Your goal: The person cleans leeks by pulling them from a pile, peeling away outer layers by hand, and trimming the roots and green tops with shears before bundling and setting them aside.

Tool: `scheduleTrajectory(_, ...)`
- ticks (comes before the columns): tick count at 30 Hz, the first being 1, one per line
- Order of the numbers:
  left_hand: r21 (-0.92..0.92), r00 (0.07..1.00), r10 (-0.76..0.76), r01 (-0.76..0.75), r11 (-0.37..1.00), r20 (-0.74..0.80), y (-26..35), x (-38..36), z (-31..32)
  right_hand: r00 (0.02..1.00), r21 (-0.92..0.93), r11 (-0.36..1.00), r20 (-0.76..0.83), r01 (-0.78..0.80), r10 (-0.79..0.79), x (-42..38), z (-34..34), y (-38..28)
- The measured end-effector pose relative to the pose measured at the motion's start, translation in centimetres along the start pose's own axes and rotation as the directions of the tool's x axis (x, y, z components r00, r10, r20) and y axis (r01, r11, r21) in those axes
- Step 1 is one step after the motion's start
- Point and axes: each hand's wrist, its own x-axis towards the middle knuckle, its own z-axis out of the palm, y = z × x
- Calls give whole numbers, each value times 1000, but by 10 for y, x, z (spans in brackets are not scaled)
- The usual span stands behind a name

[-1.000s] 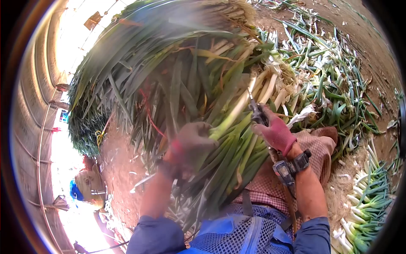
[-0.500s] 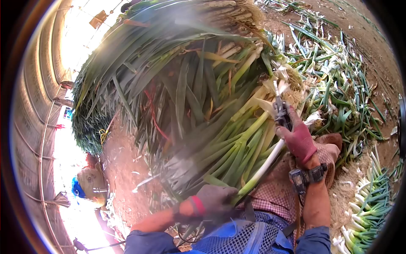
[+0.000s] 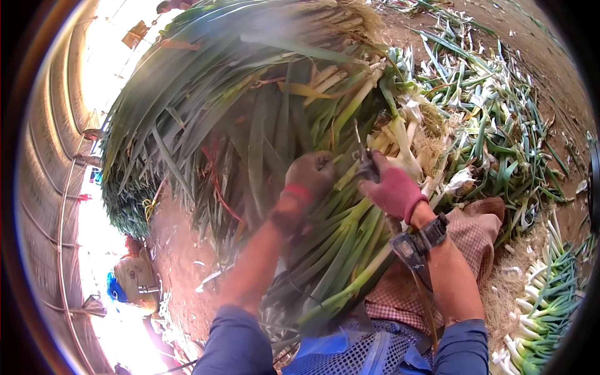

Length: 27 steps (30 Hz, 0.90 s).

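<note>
My right hand, in a reddish glove, is closed around a metal air blow gun with a thin nozzle pointing up and away from me. A hose runs along below that wrist. My gloved left hand is just left of the nozzle, over the leek leaves, with its fingers curled; what they hold, if anything, is hidden. A leek with a pale stalk lies across my lap, untouched by either hand. Beyond my hands rises a large heap of leeks, roots toward the right.
Peeled-off leaves and scraps cover the ground on the right. A row of cleaned leeks lies at lower right. A person is at the left, near the plastic tunnel wall.
My left hand has let go of the leek on my lap and moved up and forward to the heap. My right hand has moved left with the blow gun.
</note>
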Motion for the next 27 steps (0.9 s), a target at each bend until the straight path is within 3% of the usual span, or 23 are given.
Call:
scheduleTrajectory(3,80,998,36,-31,996,-58,11,11,2,990,-32,990,-52,-135,133,21,-9,3)
scheduleTrajectory(6,181,985,144,-126,975,-90,7,38,13,973,-40,985,-169,-165,156,49,-26,7)
scheduleTrajectory(10,275,982,169,-141,951,-80,14,60,26,957,1,974,-185,-225,221,90,-48,17)
scheduleTrajectory(12,440,987,157,-120,890,-48,18,69,32,952,-34,977,-235,-210,196,107,-55,21)
scheduleTrajectory(16,481,999,44,-33,876,-10,22,87,41,944,-82,962,-233,-260,235,123,-66,25)
scheduleTrajectory(18,588,999,-51,51,807,-16,26,98,49,972,-62,986,-186,-156,142,117,-65,29)
scheduleTrajectory(20,621,999,-43,51,783,-29,21,108,59,972,-63,986,-188,-157,142,99,-57,33)
scheduleTrajectory(22,652,999,-27,49,757,-43,24,110,63,969,164,976,-178,-141,170,74,-50,35)
scheduleTrajectory(23,674,997,-70,64,736,-19,26,109,62,970,166,977,-177,-137,166,57,-48,33)
scheduleTrajectory(25,700,993,-121,89,709,-4,32,98,56,1000,281,960,-12,-15,19,19,-42,22)
scheduleTrajectory(26,697,991,-112,33,716,67,40,89,49,1000,285,959,-12,-5,9,6,-30,24)
scheduleTrajectory(27,691,985,-103,-21,723,137,43,82,45,991,260,958,-72,124,-109,-7,-16,31)
